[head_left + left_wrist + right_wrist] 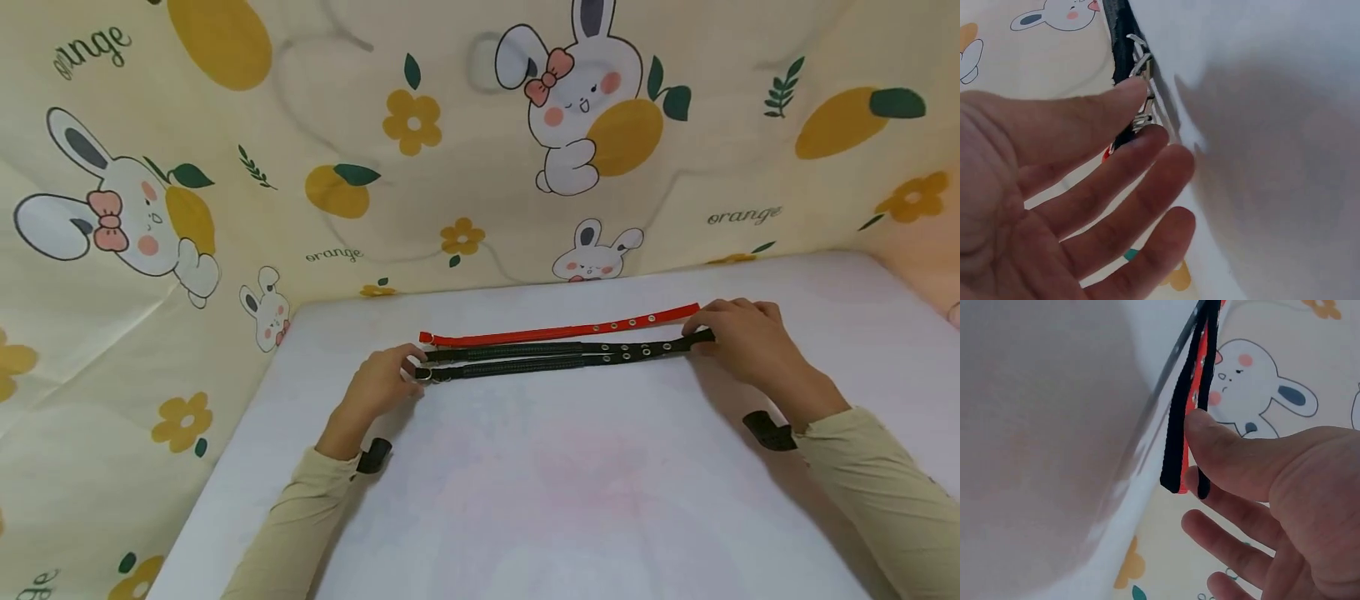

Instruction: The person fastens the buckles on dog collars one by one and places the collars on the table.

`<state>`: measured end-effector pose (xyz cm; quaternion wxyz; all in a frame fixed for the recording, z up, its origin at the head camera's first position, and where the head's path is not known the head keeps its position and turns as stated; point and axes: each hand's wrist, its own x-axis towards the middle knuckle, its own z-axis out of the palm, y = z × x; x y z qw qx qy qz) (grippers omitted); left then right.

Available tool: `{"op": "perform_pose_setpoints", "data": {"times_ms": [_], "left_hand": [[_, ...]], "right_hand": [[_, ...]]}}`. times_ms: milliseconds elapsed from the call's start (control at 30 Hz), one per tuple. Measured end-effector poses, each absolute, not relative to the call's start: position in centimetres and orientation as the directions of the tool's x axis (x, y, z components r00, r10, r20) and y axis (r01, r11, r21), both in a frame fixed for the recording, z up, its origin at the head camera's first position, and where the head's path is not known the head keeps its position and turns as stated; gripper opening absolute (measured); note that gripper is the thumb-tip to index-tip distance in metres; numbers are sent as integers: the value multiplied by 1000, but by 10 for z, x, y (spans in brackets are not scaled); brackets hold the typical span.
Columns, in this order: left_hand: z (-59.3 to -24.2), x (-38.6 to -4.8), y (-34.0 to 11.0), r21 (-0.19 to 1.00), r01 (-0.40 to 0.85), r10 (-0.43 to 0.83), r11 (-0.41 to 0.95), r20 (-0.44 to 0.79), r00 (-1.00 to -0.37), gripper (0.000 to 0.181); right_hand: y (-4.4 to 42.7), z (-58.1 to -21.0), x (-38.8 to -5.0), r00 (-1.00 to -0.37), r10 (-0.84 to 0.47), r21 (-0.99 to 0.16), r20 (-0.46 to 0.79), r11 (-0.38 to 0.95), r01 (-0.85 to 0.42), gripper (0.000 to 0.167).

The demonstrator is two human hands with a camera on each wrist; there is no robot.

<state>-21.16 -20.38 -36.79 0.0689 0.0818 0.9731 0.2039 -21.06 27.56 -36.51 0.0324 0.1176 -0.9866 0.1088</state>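
Two black straps (pixel 525 364) and a red strap (pixel 517 336) lie side by side on the white table, buckles at left, eyelets towards the right. At the buckle end, my left hand (pixel 380 385) has thumb and fingertips round the black straps; in the left wrist view the thumb of the left hand (pixel 1079 169) lies against the metal buckles (pixel 1141 65). At the far end my right hand (pixel 750 342) pinches a black strap tip. The right wrist view shows the right hand (pixel 1272 494) with that black strap (pixel 1204 456) between thumb and index finger, beside another black strap (pixel 1174 437).
A cream cloth (pixel 442 75) printed with rabbits, oranges and flowers stands behind and to the left of the white table (pixel 525 500). Dark wrist devices (pixel 374 456) show below both hands. The red strap lies farthest back, close to the black ones.
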Motion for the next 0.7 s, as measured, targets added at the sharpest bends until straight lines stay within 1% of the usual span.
{"op": "perform_pose_setpoints", "data": {"times_ms": [233, 300, 467, 567, 700], "left_hand": [[-369, -212, -199, 416, 152, 191, 897, -55, -980, 34], [-369, -212, -199, 407, 150, 191, 901, -62, -980, 33], [-371, -213, -198, 393, 151, 195, 907, -73, -978, 33], [-371, -213, -199, 410, 163, 200, 897, -48, -979, 30], [-369, -211, -200, 458, 161, 194, 874, -25, -981, 27]], "right_hand": [[278, -357, -208, -970, -225, -200, 91, 950, -239, 25], [278, -356, -208, -969, -231, -200, 89, 949, -244, 25], [280, -353, -209, -968, -247, -215, 48, 944, -251, 32], [284, -350, -213, -967, -252, -260, 23, 933, -249, 35], [290, -344, -216, -967, -256, -341, 17, 907, -246, 34]]}}
